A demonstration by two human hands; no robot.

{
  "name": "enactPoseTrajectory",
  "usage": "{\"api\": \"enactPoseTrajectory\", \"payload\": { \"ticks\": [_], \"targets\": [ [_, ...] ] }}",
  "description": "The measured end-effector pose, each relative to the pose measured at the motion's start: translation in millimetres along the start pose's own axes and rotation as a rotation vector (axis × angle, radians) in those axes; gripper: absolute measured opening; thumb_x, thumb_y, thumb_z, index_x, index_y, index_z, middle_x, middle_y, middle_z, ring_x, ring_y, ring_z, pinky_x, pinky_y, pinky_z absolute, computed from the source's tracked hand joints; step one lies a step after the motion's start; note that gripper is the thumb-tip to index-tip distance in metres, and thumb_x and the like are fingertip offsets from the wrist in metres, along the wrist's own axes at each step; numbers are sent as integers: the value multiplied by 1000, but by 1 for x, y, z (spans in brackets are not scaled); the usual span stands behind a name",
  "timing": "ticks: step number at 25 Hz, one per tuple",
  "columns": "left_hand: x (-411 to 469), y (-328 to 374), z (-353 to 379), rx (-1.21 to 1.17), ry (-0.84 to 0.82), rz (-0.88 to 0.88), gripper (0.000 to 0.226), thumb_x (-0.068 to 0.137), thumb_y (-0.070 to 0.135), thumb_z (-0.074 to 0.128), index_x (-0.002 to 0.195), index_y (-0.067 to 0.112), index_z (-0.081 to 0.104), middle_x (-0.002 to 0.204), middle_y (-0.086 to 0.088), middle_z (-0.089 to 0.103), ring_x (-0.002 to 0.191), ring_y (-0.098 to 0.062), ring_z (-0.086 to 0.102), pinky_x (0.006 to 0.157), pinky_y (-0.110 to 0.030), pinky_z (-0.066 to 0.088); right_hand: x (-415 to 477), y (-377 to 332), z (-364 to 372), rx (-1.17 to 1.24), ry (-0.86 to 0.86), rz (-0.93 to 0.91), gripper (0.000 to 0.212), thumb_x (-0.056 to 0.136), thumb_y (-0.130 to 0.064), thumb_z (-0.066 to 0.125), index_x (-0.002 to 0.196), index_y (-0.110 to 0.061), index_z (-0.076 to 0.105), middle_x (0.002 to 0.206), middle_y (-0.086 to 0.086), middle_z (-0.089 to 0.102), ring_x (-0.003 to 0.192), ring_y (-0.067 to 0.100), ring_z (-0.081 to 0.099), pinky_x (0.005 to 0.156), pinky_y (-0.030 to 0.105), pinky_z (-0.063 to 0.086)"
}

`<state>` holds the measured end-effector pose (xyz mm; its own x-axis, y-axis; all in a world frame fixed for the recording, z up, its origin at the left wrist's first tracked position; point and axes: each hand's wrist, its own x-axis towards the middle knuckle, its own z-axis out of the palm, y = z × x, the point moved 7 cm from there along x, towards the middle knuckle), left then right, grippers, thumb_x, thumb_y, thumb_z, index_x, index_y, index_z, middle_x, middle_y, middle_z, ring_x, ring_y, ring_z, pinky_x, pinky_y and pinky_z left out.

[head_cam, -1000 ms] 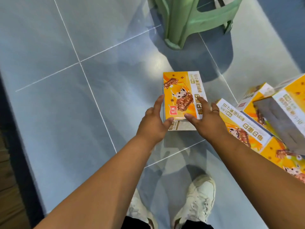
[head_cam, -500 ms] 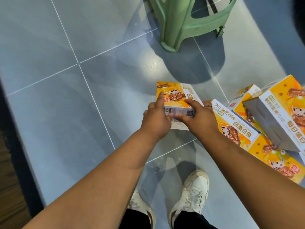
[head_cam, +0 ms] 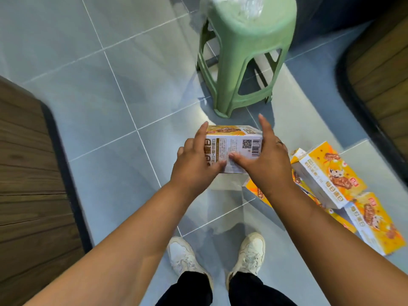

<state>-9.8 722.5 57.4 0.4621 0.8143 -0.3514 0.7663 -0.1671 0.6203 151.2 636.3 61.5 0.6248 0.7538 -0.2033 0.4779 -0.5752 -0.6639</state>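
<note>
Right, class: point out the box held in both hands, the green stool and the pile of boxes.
held box (head_cam: pixel 236 146), head view, on its white barcode face.
green stool (head_cam: pixel 227 85), head view, on its front leg.
pile of boxes (head_cam: pixel 335 173), head view, on the top box's orange face.

I recorded both forearms extended forward and downward, converging. The left hand gripped the left end of the box: thumb on the near face, index finger straight along the side, other fingers curled. The right hand gripped the right end, thumb across the near face, index finger raised.
</note>
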Motion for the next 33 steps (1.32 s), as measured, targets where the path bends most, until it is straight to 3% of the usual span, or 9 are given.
{"api": "enactPoseTrajectory", "payload": {
  "ticks": [5,9,12,14,18,22,26,33],
  "targets": [
    [-35,76,-113,-150,93,47,92,75,46,72,145,47,12,135,4,54,121,-24,52,104,-44,43,-30,-101,-97,71,8,-99,121,58,-48,87,152,-32,12,134,2,53,123,20,38,102,34,32],
    [-59,126,-180,-244,128,40,85,76,46,72,139,50,15,124,7,61,110,-21,60,95,-46,50,-42,-157,-147,3,-46,-215,126,53,-50,89,151,-37,10,149,3,36,134,23,31,109,30,22],
    [-82,165,-225,-219,186,95,71,82,43,69,134,45,21,122,7,62,107,-23,60,92,-46,51,-49,-201,-188,11,4,-285,108,62,-36,87,148,-34,23,145,11,37,131,29,39,108,44,37],
    [-98,192,-248,-139,217,154,67,82,44,69,130,44,22,123,8,61,109,-24,56,91,-43,50,-54,-225,-217,19,27,-286,99,64,-37,87,144,-34,30,141,6,42,125,24,45,102,37,42],
    [-128,235,-280,-48,207,264,76,79,39,75,140,39,29,130,10,53,116,-19,36,98,-30,36,-67,-255,-270,44,35,-278,80,70,-45,81,137,-43,36,134,-8,49,116,12,47,85,25,41],
    [-148,272,-313,-34,221,340,70,84,26,71,139,40,30,130,6,54,115,-20,37,102,-34,37,-87,-280,-315,-2,71,-292,77,75,-52,74,139,-48,32,132,-4,49,117,18,48,91,35,46],
    [-167,310,-344,-162,260,378,73,79,25,77,130,51,31,129,7,51,119,-22,46,101,-46,45,-100,-305,-362,69,121,-314,76,72,-52,76,136,-49,35,132,-8,52,116,15,48,93,35,46],
    [-196,377,-388,-245,200,536,72,84,22,74,130,50,27,136,7,46,117,-15,53,94,-36,54,-132,-350,-442,11,284,-331,77,72,-51,76,138,-51,36,134,-7,50,119,18,47,96,43,49]
  ]
}}
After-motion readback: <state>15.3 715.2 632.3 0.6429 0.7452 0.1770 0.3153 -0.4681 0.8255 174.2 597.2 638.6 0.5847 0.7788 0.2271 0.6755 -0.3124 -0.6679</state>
